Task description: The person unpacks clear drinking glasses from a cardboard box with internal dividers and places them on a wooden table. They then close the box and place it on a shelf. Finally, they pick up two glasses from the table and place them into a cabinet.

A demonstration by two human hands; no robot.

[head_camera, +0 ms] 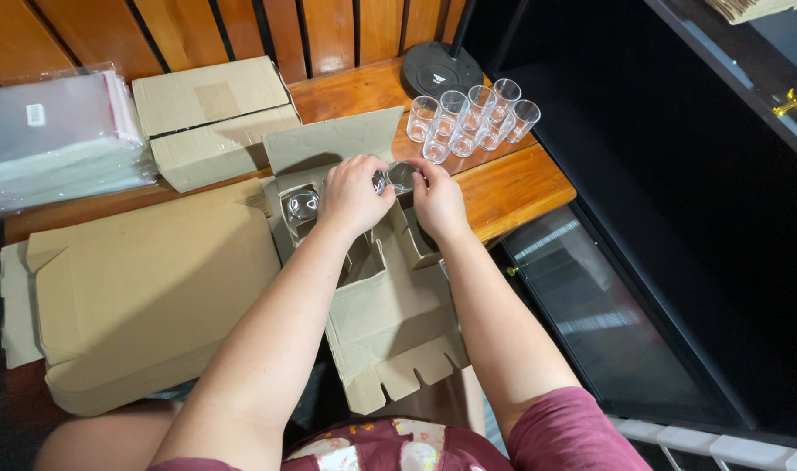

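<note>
Your left hand [353, 194] and right hand [437, 199] each pinch a glass [401, 175] over the divided box [372, 288] on the worktop [512, 183]; lower them straight into cells (one glass [303, 205] already seated).

— Where does the view sit?
— On the person's head, looking steeply down over both forearms at the wooden surface [512, 187].
— How near?
— Close: the hands [394, 196] lie at mid-frame, the lap at the bottom edge.
— Which way does it face?
— Forward, toward the slatted wall [241, 26] at the top; a dark cabinet [677, 218] fills the right side.
— A second view?
— Only this one.
</note>
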